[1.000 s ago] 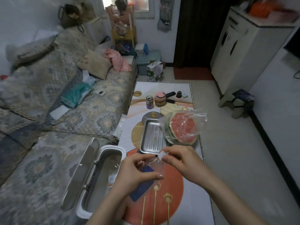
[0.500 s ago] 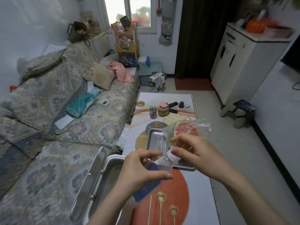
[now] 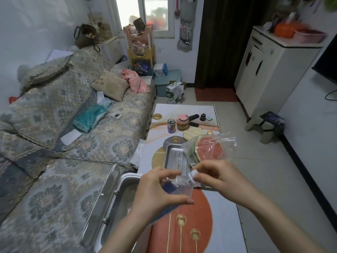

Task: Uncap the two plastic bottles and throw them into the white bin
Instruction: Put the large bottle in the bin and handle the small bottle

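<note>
A clear plastic bottle (image 3: 179,187) with a blue label lies tilted in my left hand (image 3: 156,190), which wraps around its body. My right hand (image 3: 217,178) pinches the white cap (image 3: 193,177) at the bottle's neck. Both hands hover over the near part of the low table. The white bin (image 3: 127,179) stands open on the left below my left hand, its metal lid (image 3: 98,205) swung out toward the sofa. I see only this one bottle.
On the patterned table (image 3: 224,225) sit a metal tray (image 3: 175,157), a bagged watermelon slice (image 3: 207,148), a can (image 3: 171,126) and a pink-lidded jar (image 3: 182,122). A sofa (image 3: 54,143) runs along the left; a white cabinet (image 3: 269,70) and a stool (image 3: 268,125) stand on the right.
My head has tipped up, so the hands sit lower in view. The fingers of my right hand have shifted around the cap; the left hand keeps its hold on the bottle.
</note>
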Demonstrator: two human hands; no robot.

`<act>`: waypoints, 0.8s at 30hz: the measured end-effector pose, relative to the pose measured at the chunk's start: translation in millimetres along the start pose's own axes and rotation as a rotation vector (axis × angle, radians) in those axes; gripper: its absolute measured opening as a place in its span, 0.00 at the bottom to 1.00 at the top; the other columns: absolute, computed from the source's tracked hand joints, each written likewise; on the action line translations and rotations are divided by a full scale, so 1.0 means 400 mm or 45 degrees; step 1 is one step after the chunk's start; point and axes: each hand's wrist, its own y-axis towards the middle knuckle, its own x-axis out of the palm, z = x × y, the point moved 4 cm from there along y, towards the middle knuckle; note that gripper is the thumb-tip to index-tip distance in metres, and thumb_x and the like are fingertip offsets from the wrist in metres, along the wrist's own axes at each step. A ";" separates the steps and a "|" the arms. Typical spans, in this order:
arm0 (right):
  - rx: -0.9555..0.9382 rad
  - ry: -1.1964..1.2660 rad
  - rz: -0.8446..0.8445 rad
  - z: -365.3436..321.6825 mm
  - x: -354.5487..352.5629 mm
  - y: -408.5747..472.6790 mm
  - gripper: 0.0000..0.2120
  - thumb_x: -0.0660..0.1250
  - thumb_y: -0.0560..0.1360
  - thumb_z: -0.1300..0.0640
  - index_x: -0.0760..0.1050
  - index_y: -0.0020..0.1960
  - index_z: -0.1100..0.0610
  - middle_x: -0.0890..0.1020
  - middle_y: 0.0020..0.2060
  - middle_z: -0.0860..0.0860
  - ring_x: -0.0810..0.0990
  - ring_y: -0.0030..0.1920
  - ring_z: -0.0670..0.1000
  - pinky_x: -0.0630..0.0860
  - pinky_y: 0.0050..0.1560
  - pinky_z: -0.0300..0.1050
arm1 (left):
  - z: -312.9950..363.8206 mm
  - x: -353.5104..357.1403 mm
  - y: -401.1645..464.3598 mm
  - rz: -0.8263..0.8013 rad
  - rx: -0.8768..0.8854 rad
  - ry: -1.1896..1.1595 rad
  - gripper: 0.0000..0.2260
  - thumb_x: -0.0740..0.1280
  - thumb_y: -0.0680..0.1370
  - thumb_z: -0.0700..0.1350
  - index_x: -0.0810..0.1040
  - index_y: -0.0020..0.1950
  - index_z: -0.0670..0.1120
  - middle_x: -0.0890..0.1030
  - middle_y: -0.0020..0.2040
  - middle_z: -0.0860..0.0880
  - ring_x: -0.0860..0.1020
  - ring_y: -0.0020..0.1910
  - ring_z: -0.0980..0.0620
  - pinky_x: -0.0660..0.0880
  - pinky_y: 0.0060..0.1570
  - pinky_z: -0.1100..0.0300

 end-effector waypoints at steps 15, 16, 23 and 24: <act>0.028 0.014 -0.005 0.003 0.023 -0.017 0.15 0.64 0.72 0.43 0.80 0.49 0.52 0.82 0.37 0.48 0.82 0.37 0.47 0.81 0.43 0.52 | 0.006 -0.020 -0.017 -0.044 0.042 0.069 0.33 0.75 0.45 0.69 0.81 0.49 0.61 0.80 0.42 0.56 0.76 0.41 0.67 0.69 0.39 0.75; -0.003 -0.023 -0.018 0.002 0.027 -0.017 0.10 0.66 0.74 0.47 0.80 0.47 0.52 0.82 0.36 0.49 0.82 0.36 0.47 0.80 0.42 0.51 | 0.003 -0.020 -0.018 -0.048 0.038 0.087 0.34 0.75 0.45 0.69 0.81 0.48 0.62 0.80 0.42 0.57 0.76 0.41 0.66 0.72 0.40 0.72; 0.008 0.053 -0.091 0.025 0.043 -0.031 0.24 0.76 0.66 0.53 0.74 0.60 0.43 0.80 0.51 0.44 0.80 0.48 0.42 0.78 0.50 0.36 | -0.012 -0.019 -0.026 -0.052 0.037 0.041 0.34 0.75 0.46 0.68 0.83 0.50 0.57 0.80 0.41 0.56 0.76 0.40 0.68 0.68 0.38 0.77; 0.038 0.067 -0.070 0.029 0.047 -0.033 0.23 0.73 0.68 0.48 0.74 0.61 0.44 0.81 0.51 0.44 0.81 0.47 0.42 0.79 0.49 0.38 | -0.013 -0.018 -0.026 -0.047 0.035 0.038 0.34 0.75 0.46 0.68 0.83 0.50 0.57 0.80 0.41 0.57 0.76 0.41 0.68 0.68 0.38 0.77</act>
